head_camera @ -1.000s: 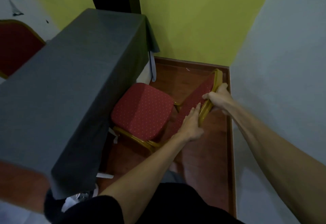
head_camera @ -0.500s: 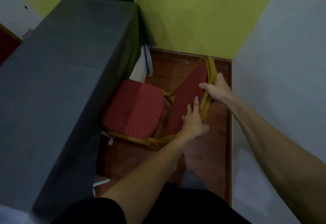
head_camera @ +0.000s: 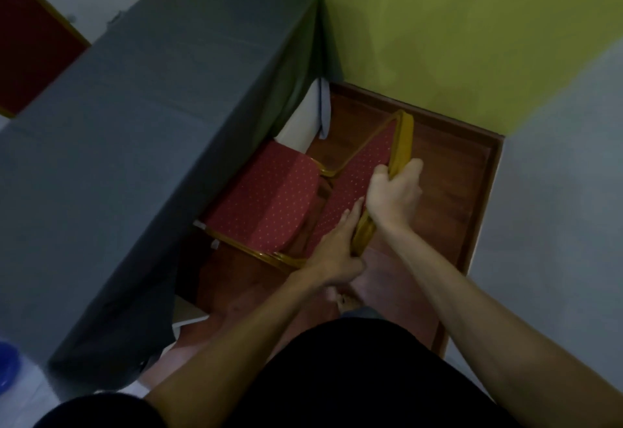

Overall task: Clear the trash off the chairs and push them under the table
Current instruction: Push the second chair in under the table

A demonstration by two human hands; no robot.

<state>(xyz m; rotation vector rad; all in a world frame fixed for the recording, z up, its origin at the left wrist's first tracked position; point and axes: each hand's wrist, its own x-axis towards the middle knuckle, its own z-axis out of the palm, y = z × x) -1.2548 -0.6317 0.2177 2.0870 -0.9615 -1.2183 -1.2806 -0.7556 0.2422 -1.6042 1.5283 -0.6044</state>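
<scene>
Now both my hands are on the chair's backrest [head_camera: 367, 174]. My right hand [head_camera: 394, 196] is wrapped tight around its gold top rail, fingers curled over the far side. My left hand [head_camera: 337, 249] sits just below it, nearer my body, fingers flat against the red dotted padding and thumb behind the rail's lower end. Left of my hands, the chair's seat [head_camera: 269, 205] lies partly beneath the edge of the worktop [head_camera: 135, 158], which is draped in a grey cloth hanging to the floor. Beyond my hands, a strip of wood floor [head_camera: 448, 164] runs to the green wall [head_camera: 472, 33]. Far left, past the worktop, another red chair [head_camera: 30, 43] shows.
</scene>
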